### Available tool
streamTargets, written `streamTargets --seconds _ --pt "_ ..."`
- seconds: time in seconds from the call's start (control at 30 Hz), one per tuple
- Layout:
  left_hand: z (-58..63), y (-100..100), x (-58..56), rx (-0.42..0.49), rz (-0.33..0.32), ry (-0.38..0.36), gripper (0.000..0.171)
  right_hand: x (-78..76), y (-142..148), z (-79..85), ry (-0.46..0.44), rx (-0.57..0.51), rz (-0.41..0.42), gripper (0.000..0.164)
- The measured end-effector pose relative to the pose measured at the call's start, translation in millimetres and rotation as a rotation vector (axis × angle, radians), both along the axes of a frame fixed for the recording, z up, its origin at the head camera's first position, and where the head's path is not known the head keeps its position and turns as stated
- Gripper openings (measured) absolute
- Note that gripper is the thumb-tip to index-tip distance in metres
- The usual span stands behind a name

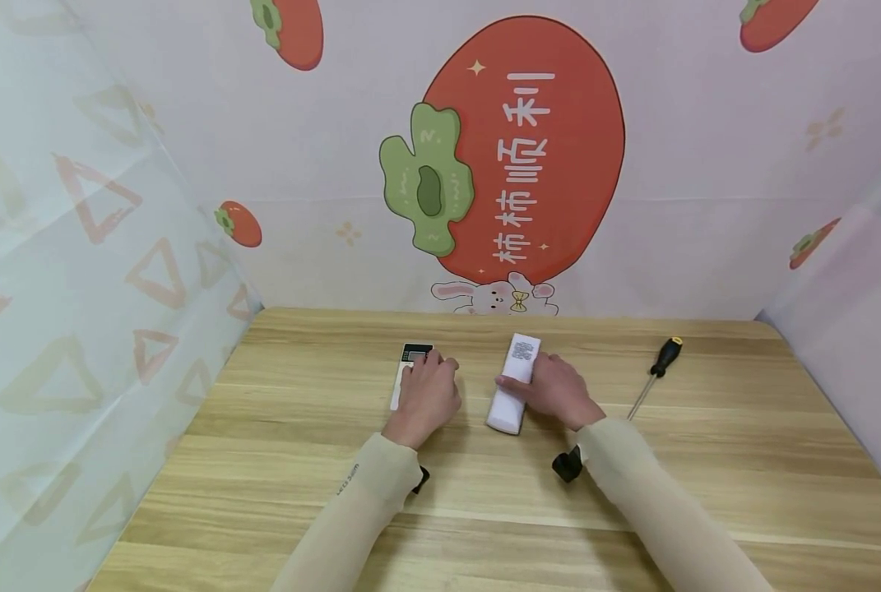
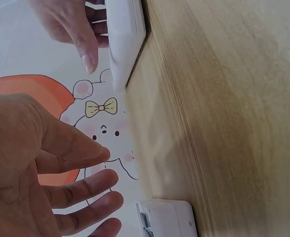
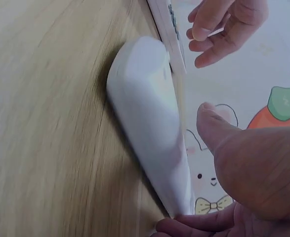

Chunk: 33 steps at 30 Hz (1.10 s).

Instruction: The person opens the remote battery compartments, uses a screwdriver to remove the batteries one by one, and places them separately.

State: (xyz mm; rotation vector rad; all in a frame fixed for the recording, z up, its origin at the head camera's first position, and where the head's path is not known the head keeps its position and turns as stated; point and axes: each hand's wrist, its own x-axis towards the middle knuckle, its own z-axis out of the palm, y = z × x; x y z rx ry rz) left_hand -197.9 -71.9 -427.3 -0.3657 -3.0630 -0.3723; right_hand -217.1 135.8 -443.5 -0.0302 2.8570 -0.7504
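Observation:
A white remote control (image 1: 403, 380) with a dark panel and small screen lies face up on the left. My left hand (image 1: 428, 396) hovers over its right side, fingers loosely bent and apart from it in the left wrist view. To the right, a second white remote control (image 1: 512, 403) lies with its printed label upward. My right hand (image 1: 556, 388) is at its right side. In the right wrist view, the fingers (image 3: 199, 224) are at one end of this remote (image 3: 149, 103), while the thumb (image 3: 216, 123) stands raised off it.
A screwdriver (image 1: 665, 358) with a black and yellow handle lies right of the right hand, its shaft pointing toward the right sleeve. The wooden table (image 1: 285, 460) ends at a patterned backdrop (image 1: 322, 263) behind and at both sides.

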Motion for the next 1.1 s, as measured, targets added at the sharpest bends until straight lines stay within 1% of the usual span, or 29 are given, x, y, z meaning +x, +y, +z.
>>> streamTargets --seconds 0.27,0.4,0.53,0.7,0.93,1.1 --pt "-0.5 -1.6 -0.9 0.008 0.000 -0.004 0.029 -1.4 -17.9 0.8 -0.050 0.022 -0.061 0.093" --pt "-0.5 -1.8 -1.1 0.009 0.004 -0.006 0.029 -0.7 -24.2 0.2 -0.052 0.049 -0.071 0.096" --pt "-1.2 -2.0 -0.7 0.010 0.000 0.013 0.028 -0.4 -27.3 -0.9 -0.043 0.065 -0.061 0.092" --pt "-2.3 -2.1 -0.7 0.007 -0.013 0.048 0.027 0.3 -27.0 -1.6 -0.023 0.058 -0.041 0.081" --pt "-1.9 -2.2 -0.3 0.007 -0.009 0.049 0.027 -0.2 -21.9 -1.0 -0.033 0.076 -0.027 0.077" --pt "-3.1 -3.0 0.0 0.011 -0.015 0.055 0.028 0.0 -12.6 1.5 -0.024 0.080 -0.021 0.072"
